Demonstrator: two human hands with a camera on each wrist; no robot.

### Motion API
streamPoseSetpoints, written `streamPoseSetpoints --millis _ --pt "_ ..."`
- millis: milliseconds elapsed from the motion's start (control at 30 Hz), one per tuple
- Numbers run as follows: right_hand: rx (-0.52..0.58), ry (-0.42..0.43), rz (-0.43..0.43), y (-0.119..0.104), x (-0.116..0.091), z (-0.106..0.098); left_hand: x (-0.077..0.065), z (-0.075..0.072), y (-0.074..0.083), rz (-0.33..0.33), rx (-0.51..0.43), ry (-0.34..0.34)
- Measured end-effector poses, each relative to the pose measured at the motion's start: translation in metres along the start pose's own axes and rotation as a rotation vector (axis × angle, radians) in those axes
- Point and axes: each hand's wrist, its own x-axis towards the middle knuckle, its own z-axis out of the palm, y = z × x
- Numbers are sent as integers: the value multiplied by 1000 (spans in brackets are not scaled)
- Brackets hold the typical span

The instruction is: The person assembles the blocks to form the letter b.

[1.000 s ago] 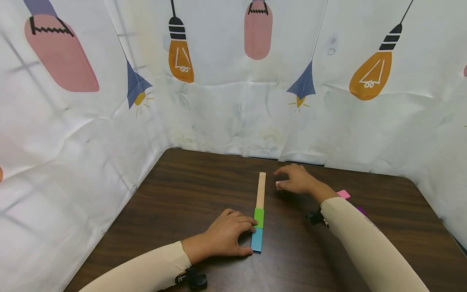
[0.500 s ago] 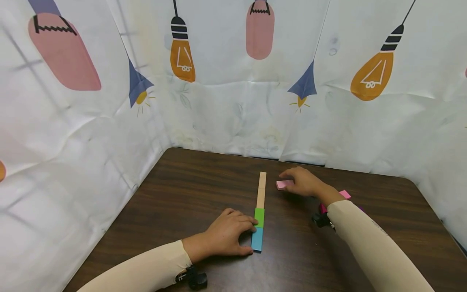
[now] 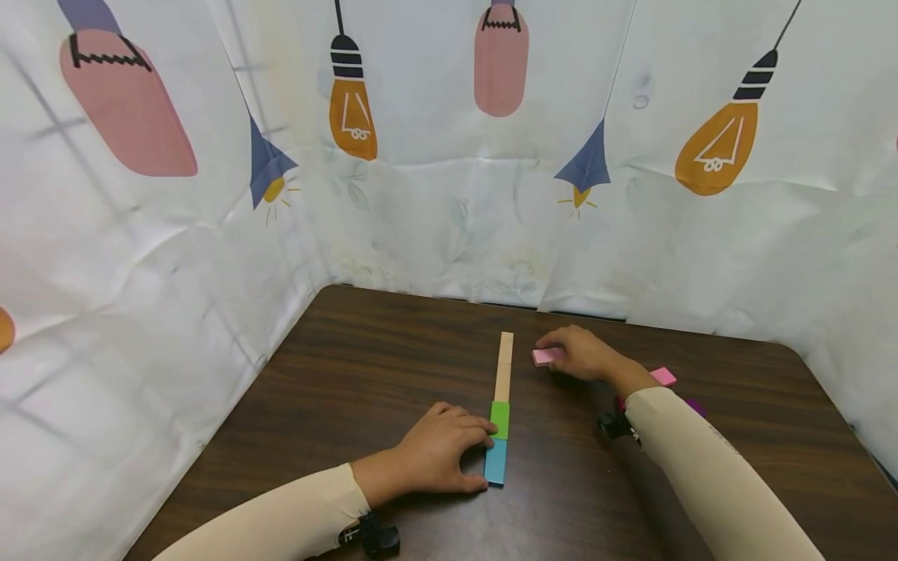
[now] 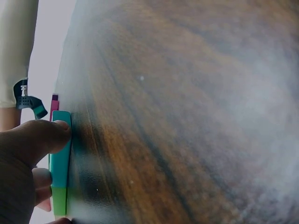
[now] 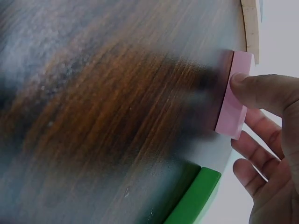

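My left hand [image 3: 440, 448] rests against a straight row of blocks, fingertips over the left edge of the lime green block [image 3: 500, 417] and thumb by the near end of the blue block [image 3: 495, 461]. In the left wrist view the thumb lies against the blue block [image 4: 61, 156]. Two plain wooden blocks [image 3: 503, 378] continue the row toward the back. To the right of these, my right hand [image 3: 585, 354] pinches a light pink block [image 3: 545, 356] lying crosswise to the row. The right wrist view has the thumb on the long side of the pink block [image 5: 233, 107].
By the right forearm lie a pink block [image 3: 662, 377] and a purple block [image 3: 696, 407], partly covered by the sleeve. A darker green block [image 5: 196, 196] shows low in the right wrist view. A patterned white curtain [image 3: 449, 218] borders the brown table [image 3: 393, 335].
The right hand has moved slightly right and closer to the viewer, and its fingers have closed in on the light pink block. The left hand and the row stay in place.
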Motion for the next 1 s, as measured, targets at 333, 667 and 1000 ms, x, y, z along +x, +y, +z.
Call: streamPoseSetpoints --millis 333,667,1000 --pt "8 -13 -29 1 3 1 0 0 0 5 10 10" --pt "11 -10 -68 2 5 2 -1 1 1 6 2 17" --pt "24 -29 -100 -5 -4 0 0 1 0 7 5 20"
